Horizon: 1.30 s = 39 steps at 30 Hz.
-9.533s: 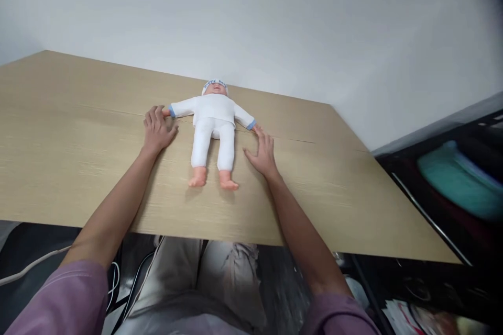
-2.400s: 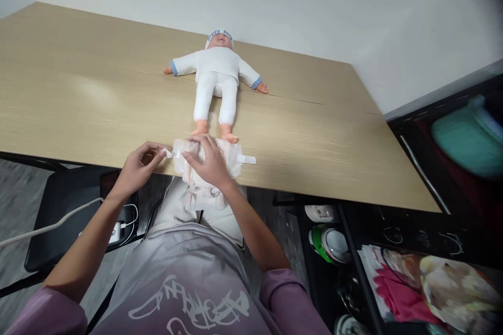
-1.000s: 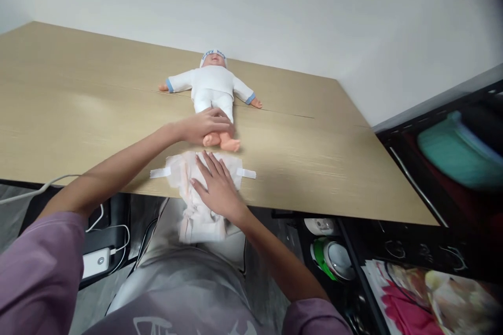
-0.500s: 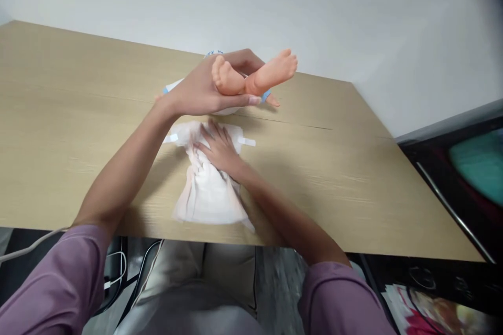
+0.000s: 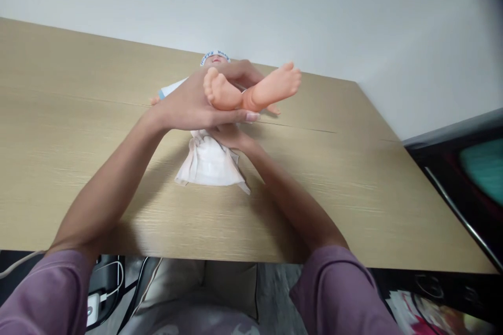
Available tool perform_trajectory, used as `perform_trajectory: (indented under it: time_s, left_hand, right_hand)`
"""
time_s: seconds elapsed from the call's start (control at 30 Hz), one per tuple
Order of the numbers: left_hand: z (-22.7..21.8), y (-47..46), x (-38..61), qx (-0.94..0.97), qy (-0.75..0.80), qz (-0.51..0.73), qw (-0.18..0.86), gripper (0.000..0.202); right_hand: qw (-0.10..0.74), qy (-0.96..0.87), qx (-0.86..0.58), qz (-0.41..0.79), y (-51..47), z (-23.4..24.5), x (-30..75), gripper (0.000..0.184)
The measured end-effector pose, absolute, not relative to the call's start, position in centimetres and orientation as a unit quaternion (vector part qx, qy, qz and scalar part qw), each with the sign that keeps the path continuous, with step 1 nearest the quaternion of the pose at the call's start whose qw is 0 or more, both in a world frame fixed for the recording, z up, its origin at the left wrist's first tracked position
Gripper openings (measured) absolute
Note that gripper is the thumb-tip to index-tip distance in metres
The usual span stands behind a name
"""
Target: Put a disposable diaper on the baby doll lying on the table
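A baby doll (image 5: 273,88) lies on its back with its head, in a white cap with blue print, toward the wall. My left hand (image 5: 190,100) is wrapped around the doll's ankles and keeps the legs raised, both bare feet pointing toward me. Beneath that, a white diaper (image 5: 210,166) is spread on the table, its far end tucked out of sight under my hands and the doll. My right hand (image 5: 230,136) rests on the diaper's far part, its fingers hidden behind my left hand.
The wooden table (image 5: 98,209) reaches back to a white wall (image 5: 314,10). At the right stands a dark-framed object (image 5: 463,209) with a teal panel. Below the near edge are a white cable (image 5: 118,272) with a plug and colourful printed packaging (image 5: 428,314).
My right hand has pushed the diaper away from me, under the raised legs of the doll. The doll's cap now shows more. My left hand keeps its hold on the ankles.
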<state>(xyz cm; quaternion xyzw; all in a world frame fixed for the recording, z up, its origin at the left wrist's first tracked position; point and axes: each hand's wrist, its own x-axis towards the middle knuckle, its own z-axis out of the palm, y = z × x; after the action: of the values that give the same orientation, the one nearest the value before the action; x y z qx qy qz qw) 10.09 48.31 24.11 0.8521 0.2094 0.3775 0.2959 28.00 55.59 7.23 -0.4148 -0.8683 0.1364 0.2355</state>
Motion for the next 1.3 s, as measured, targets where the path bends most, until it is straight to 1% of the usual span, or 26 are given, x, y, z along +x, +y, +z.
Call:
perform_trajectory:
  time_s: [0.07, 0.1, 0.13, 0.2, 0.23, 0.3, 0.33, 0.37, 0.4, 0.47, 0.57, 0.63, 0.7, 0.77, 0.83, 0.9, 1.07, 1.13, 1.23, 1.3]
  left_hand:
    - [23.3, 48.0, 10.1, 0.847, 0.213, 0.380, 0.304, 0.037]
    - [22.7, 47.9, 10.1, 0.846, 0.219, 0.379, 0.304, 0.039]
    - [22.1, 47.6, 10.0, 0.846, 0.224, 0.377, 0.302, 0.040]
    - [20.8, 47.1, 9.8, 0.848, 0.226, 0.372, 0.301, 0.042]
    - [20.1, 46.8, 9.7, 0.850, 0.223, 0.370, 0.300, 0.043]
    - [18.7, 46.1, 9.5, 0.859, 0.212, 0.367, 0.288, 0.045]
    - [18.2, 45.8, 9.4, 0.865, 0.211, 0.364, 0.275, 0.045]
    - [17.7, 45.5, 9.3, 0.871, 0.211, 0.360, 0.258, 0.045]
    - [17.3, 45.2, 9.2, 0.878, 0.211, 0.355, 0.243, 0.045]
    - [16.7, 44.6, 8.8, 0.891, 0.205, 0.341, 0.220, 0.046]
    - [16.0, 43.9, 7.0, 0.907, 0.216, 0.310, 0.188, 0.045]
    - [15.6, 43.7, 5.2, 0.913, 0.249, 0.275, 0.169, 0.042]
    - [15.1, 43.5, 3.3, 0.913, 0.282, 0.236, 0.178, 0.039]
    - [14.7, 43.4, 1.8, 0.906, 0.303, 0.203, 0.214, 0.035]
    - [14.3, 43.1, 1.0, 0.899, 0.316, 0.183, 0.242, 0.032]
    - [13.9, 42.8, 0.8, 0.898, 0.323, 0.172, 0.245, 0.035]
    - [13.1, 42.7, 0.8, 0.911, 0.308, 0.163, 0.223, 0.058]
    - [12.8, 43.1, 0.6, 0.917, 0.294, 0.158, 0.219, 0.064]
    - [12.5, 43.7, -0.1, 0.935, 0.261, 0.131, 0.202, 0.064]
    - [12.5, 43.9, -0.4, 0.946, 0.243, 0.108, 0.186, 0.064]
  right_hand:
    - [0.197, -0.880, -0.388, 0.191, 53.4, 8.0, 30.5, 0.055]
    - [0.192, -0.880, -0.383, 0.207, 52.0, 8.3, 31.9, 0.055]
    - [0.203, -0.875, -0.387, 0.208, 50.4, 8.6, 33.2, 0.054]
    - [0.267, -0.851, -0.416, 0.177, 47.2, 9.1, 35.3, 0.055]
    - [0.307, -0.836, -0.428, 0.153, 45.8, 9.3, 35.8, 0.060]
    - [0.373, -0.813, -0.434, 0.108, 43.5, 9.7, 36.1, 0.080]
    - [0.389, -0.811, -0.426, 0.096, 42.6, 9.9, 35.8, 0.087]
    - [0.391, -0.817, -0.414, 0.093, 42.1, 10.2, 35.4, 0.091]
    - [0.381, -0.826, -0.404, 0.097, 41.8, 10.5, 35.0, 0.091]
    - [0.345, -0.848, -0.389, 0.107, 41.7, 11.0, 34.4, 0.084]
    - [0.287, -0.884, -0.357, 0.097, 42.1, 11.3, 35.1, 0.067]
    - [0.261, -0.902, -0.332, 0.086, 42.5, 10.9, 36.4, 0.057]
    - [0.243, -0.914, -0.317, 0.077, 42.7, 10.2, 37.9, 0.052]
    - [0.223, -0.920, -0.315, 0.071, 42.8, 9.4, 39.0, 0.049]
    - [0.200, -0.921, -0.325, 0.076, 43.0, 8.8, 39.7, 0.047]
    - [0.183, -0.922, -0.330, 0.089, 43.2, 8.5, 39.9, 0.046]
    - [0.178, -0.926, -0.311, 0.115, 43.8, 8.9, 40.4, 0.042]
    - [0.180, -0.930, -0.296, 0.122, 44.3, 9.2, 40.8, 0.046]
    - [0.178, -0.933, -0.278, 0.141, 45.1, 9.6, 41.3, 0.055]
    - [0.180, -0.932, -0.278, 0.146, 44.9, 9.9, 41.1, 0.057]
